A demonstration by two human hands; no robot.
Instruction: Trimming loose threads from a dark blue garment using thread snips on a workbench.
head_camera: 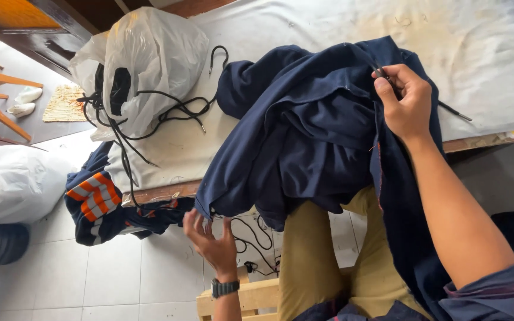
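A navy blue garment (304, 137) lies bunched on a white cloth-covered table (328, 24) and hangs over its near edge onto my lap. My right hand (408, 101) rests on the top of the garment, fingers pinched on a thin black drawstring cord (454, 111) whose tipped end trails onto the table. My left hand (209, 241), with a dark wristwatch, is held open below the table edge, palm up and fingers apart, just under the garment's hanging hem and holding nothing.
A white plastic bag (156, 53) spilling several black cords (174, 113) sits at the table's left. A navy garment with orange and white stripes (96, 202) hangs off the edge. On the tiled floor are a white sack (16, 184), loose cords (257, 238) and a wooden stool (257, 297).
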